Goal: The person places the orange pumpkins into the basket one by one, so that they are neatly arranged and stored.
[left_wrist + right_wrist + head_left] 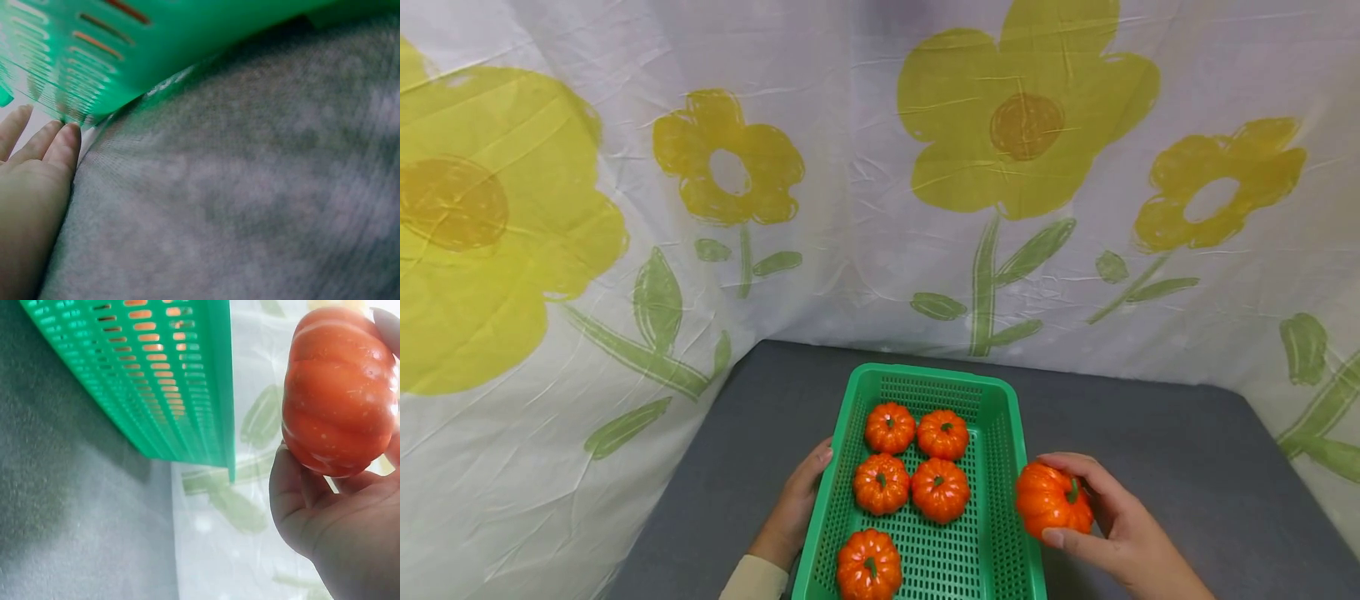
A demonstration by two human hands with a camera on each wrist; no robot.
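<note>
My right hand point(1112, 521) grips a small orange pumpkin point(1051, 502) with a green stem, just outside the right rim of a green plastic basket point(1011, 450). Seen from the right wrist, fingers and thumb curve round the pumpkin point(340, 394), which is raised beside the basket's slotted wall point(156, 375). Along the basket's left side, my left hand point(793, 508) rests with its fingers against the outside. Those fingers point(59, 150) look fairly straight in the left wrist view, tips at the slotted wall point(81, 56). Inside the basket sit several similar pumpkins point(940, 490), stems up.
The basket stands on a dark grey tabletop point(1150, 450). Behind and to the left hangs a white cloth point(850, 208) printed with yellow flowers, meeting the table's far edge. Slotted basket floor point(936, 558) shows to the right of the nearest pumpkin point(868, 567).
</note>
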